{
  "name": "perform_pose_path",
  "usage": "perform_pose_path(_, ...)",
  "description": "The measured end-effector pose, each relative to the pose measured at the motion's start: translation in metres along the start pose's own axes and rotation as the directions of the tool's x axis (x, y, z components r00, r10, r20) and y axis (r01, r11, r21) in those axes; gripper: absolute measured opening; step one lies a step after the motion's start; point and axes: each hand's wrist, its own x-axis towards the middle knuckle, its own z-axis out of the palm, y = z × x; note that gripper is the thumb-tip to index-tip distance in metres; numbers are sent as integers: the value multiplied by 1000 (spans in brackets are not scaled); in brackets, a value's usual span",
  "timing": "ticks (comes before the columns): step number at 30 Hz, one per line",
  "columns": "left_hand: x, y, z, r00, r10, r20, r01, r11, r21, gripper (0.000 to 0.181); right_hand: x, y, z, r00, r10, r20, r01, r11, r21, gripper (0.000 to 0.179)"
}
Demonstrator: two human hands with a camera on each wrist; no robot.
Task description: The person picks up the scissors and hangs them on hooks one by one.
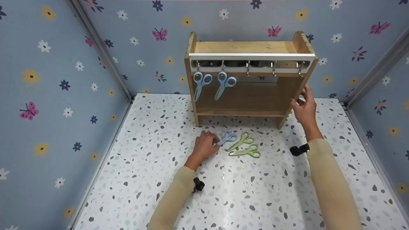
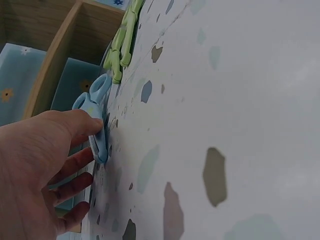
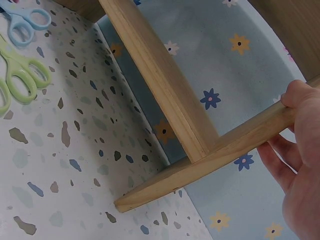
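My left hand [image 1: 205,145] pinches the blade end of blue scissors [image 1: 227,138] lying on the speckled tabletop, thumb over the blades in the left wrist view. Just right of them lie two green scissors, the upper pair [image 1: 238,144] and the lower pair [image 1: 244,152]. With my right hand [image 1: 305,107] I grip the right side panel of a wooden shelf [image 1: 241,112], thumb on its front edge and fingers behind. Two more blue scissors, a left pair [image 1: 198,87] and a right pair [image 1: 221,85], hang by their handle loops from the shelf's two leftmost hooks.
A white-framed rail [image 1: 252,57] with several metal hooks runs across the shelf's upper front; the hooks right of the hanging scissors are bare. Flower-patterned blue panels [image 1: 223,25] enclose the white speckled table [image 1: 255,198] at the back and both sides.
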Motion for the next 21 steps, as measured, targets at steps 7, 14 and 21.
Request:
perform_pose_path(7,-3,11,-9,1000,-6,16,6,1000,-15,15,-1,-2,0,1000,5,6,-5,1000,4,79)
perform_pose_path(14,-1,5,-3,1000,20,-2,-20,999,-42,12,1,3,-1,1000,-17,3,17,1000,5,79)
perform_pose_path(21,4,-8,8,1000,31,-5,-31,997,-75,10,1,3,-1,1000,-21,2,21,1000,0,78)
